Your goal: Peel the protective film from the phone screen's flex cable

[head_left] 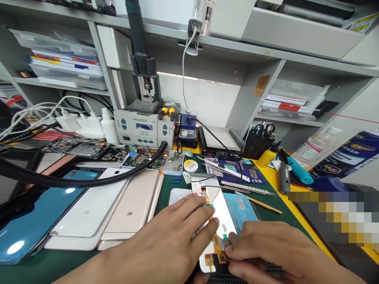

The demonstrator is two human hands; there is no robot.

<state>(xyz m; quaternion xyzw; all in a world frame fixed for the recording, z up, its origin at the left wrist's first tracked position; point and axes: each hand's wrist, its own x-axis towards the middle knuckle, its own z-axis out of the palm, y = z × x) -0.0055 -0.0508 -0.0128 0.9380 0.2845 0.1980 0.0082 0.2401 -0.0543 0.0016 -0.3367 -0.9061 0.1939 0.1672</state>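
Observation:
A phone screen (225,213) lies with its white, shiny back up, and an orange flex cable (217,240) runs along it. Small green tabs of tape stick to it. My left hand (180,228) lies across the screen's left side, fingers pressed on the back and cable, holding it. At its lower right edge, my right hand (263,248) is closed in a pinch by the cable's lower end. A small greyish piece shows at those fingertips, too hidden to name. Under the screen's lower end is a dark perforated surface (225,279).
Several phones, including a blue one (59,213) and a gold one (133,205), lie at left under a thick black hose (97,182). Tweezers (248,188) and a wooden stick (263,204) lie right of the screen. A hot-air station (145,126) stands behind.

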